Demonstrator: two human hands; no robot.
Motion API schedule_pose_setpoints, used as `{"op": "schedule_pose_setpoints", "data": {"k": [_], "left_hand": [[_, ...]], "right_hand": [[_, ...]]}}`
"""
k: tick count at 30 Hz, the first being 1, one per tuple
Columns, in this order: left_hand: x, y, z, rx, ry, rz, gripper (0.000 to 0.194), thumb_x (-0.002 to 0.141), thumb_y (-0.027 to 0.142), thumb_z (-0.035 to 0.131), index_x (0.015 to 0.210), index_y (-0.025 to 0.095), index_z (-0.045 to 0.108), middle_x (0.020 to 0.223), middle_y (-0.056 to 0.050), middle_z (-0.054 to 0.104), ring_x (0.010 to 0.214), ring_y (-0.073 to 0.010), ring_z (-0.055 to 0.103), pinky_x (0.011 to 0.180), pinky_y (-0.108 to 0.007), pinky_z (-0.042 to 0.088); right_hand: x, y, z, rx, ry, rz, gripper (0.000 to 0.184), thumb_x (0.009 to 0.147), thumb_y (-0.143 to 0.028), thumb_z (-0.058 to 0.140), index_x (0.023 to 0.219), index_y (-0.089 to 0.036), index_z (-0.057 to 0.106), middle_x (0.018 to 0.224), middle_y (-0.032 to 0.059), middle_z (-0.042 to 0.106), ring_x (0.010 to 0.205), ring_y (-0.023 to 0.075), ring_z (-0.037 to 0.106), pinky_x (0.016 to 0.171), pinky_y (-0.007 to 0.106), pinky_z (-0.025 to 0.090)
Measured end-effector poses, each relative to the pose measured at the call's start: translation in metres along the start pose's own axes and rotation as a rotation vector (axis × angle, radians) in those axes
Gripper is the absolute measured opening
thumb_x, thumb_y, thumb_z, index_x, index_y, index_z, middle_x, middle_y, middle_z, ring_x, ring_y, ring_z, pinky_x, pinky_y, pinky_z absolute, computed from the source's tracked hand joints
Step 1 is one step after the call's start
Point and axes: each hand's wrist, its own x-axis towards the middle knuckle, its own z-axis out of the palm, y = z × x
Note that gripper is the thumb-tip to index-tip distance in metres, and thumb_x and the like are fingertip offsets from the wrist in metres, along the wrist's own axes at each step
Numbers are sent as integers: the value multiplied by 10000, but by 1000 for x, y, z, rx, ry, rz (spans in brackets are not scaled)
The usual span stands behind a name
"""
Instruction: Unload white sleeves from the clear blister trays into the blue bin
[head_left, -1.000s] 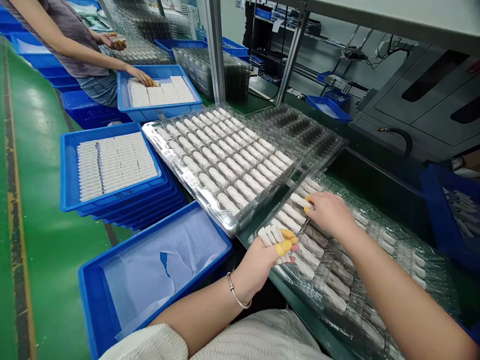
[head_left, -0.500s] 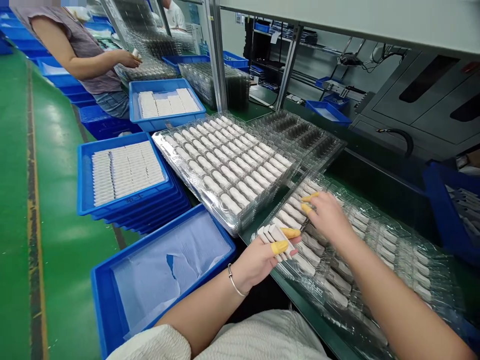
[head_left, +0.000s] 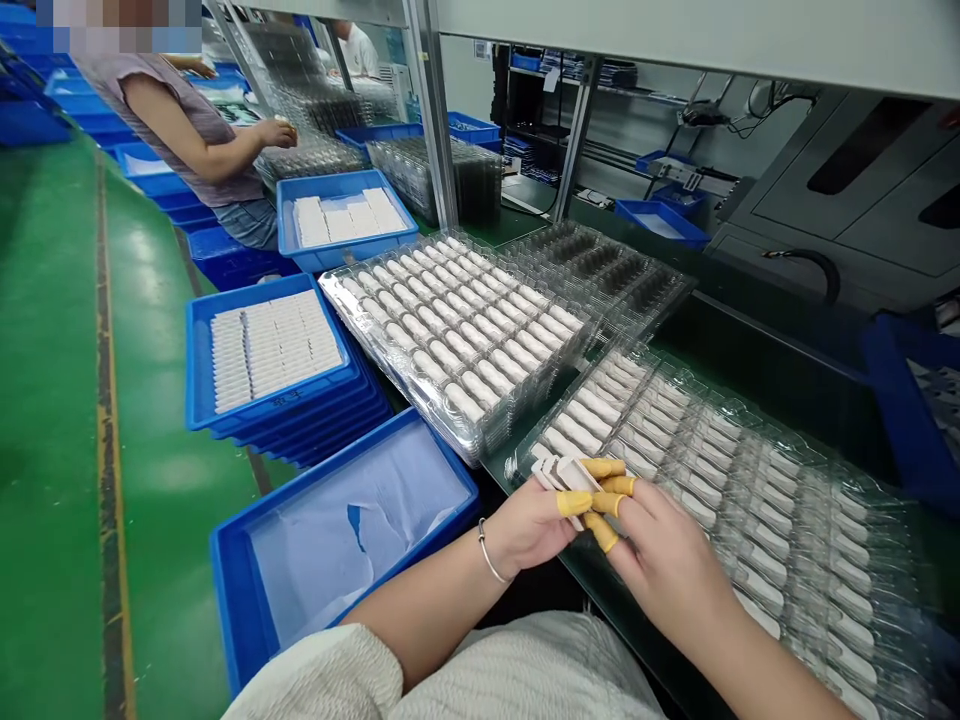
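My left hand (head_left: 534, 522), with yellow finger cots, is closed around a small fan of white plastic pieces (head_left: 559, 472) at the near edge of a clear blister tray (head_left: 757, 480). My right hand (head_left: 667, 555) meets it from the right, its yellow-capped fingertips pinching the same bundle of pieces. The clear tray beneath holds rows of white pieces in its pockets. A second, fuller clear tray (head_left: 457, 330) sits tilted on a stack just beyond.
A blue bin lined with a white sheet (head_left: 337, 545) sits at my left. Farther left a stack of blue bins (head_left: 274, 355) holds white pieces. Another person (head_left: 187, 130) works at the far left beside another blue bin (head_left: 345, 220). Grey machinery (head_left: 847, 190) stands behind.
My right hand has come back from the tray's upper rows to the bundle in my left hand. The camera has shifted left and tipped slightly.
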Motion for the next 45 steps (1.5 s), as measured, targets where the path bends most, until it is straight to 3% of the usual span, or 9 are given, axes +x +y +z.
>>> {"op": "schedule_pose_setpoints", "data": {"k": [4,8,13,16,21,26,31,35,45], "left_hand": [[0,1,9,55,61,26,439,739,298,798,1140,159,689,1102,-127,708,989,-236,661,862,-319,471],[1,4,16,113,121,47,317,723,366,806,892,110,725,787,-86,706,680,-164,639,696,-284,476],[-1,9,24,169,72,39,314,750,411,761,824,108,728,734,-97,703,626,-183,637,630,-302,484],[-1,9,26,184,37,23,320,763,426,737,840,115,732,765,-110,713,683,-223,667,665,-335,498],[3,4,18,208,205,124,264,669,336,833,802,133,729,747,-59,694,727,-179,633,709,-288,480],[6,1,9,251,248,163,270,673,318,841,829,125,735,819,-61,701,799,-189,627,778,-309,471],[5,5,8,91,389,138,389,679,270,840,1039,165,736,1082,-110,726,1056,-249,636,979,-377,446],[4,7,6,68,409,84,450,623,272,882,1037,165,743,1116,-126,727,1110,-267,624,1032,-401,417],[3,11,2,38,356,78,448,628,284,889,1036,166,747,1115,-125,724,1147,-285,617,1050,-416,419]], "right_hand": [[2,3,-7,470,-64,358,127,886,-315,583,844,-211,643,796,32,628,743,185,586,675,308,481],[1,6,-11,1127,-204,726,330,858,-515,645,869,-186,633,848,47,678,718,149,623,641,253,481],[-7,9,-7,1303,-207,858,387,777,-541,747,839,-176,637,695,12,645,608,109,580,575,212,432],[-7,12,-6,1165,-167,800,417,747,-578,746,750,-177,633,627,8,607,577,123,540,546,234,421],[-3,14,-6,776,-51,642,322,746,-503,730,839,-196,694,792,41,673,675,169,579,606,293,493],[10,11,-7,379,-151,518,201,778,-337,654,936,-225,706,861,27,686,726,180,600,635,296,499],[65,51,-26,-112,-145,484,273,827,-356,582,1044,-236,696,995,47,707,831,221,638,645,304,465],[115,93,-31,-532,-250,440,258,841,-307,530,1005,-198,696,981,82,709,840,246,632,593,306,401],[149,110,1,-592,-350,316,155,812,-190,562,803,-189,717,776,101,671,911,269,603,699,323,416]]}}
